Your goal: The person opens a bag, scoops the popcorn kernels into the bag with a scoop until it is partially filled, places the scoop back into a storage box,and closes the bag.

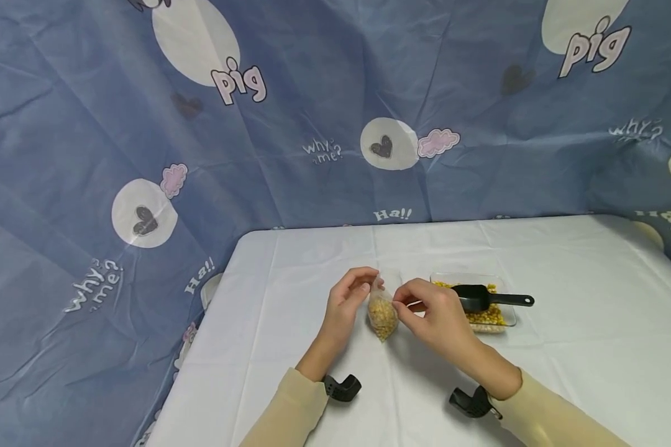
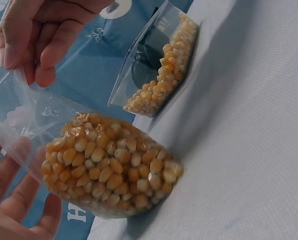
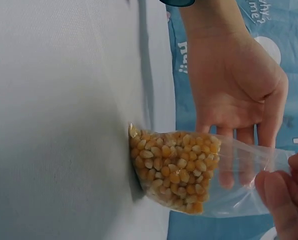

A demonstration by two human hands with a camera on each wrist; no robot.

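Observation:
A clear plastic bag (image 1: 383,315) of yellow corn kernels stands between the hands, its filled bottom at the white cloth. My right hand (image 1: 438,315) pinches the bag's upper edge between thumb and fingertips, as the left wrist view shows. Around the upper part of the bag is my left hand (image 1: 342,305). Its fingers (image 3: 225,172), fairly straight, lie behind the clear plastic in the right wrist view. Kernels (image 2: 109,170) fill the lower part of the bag; the plastic above them is loose and wrinkled.
Right of the bag, behind my right hand, sits a clear box (image 1: 506,282) of corn kernels (image 1: 493,318). A black scoop (image 1: 475,298) lies on them, its handle reaching past the box's right side. A printed blue curtain (image 1: 313,93) hangs behind the white-covered table (image 1: 581,347).

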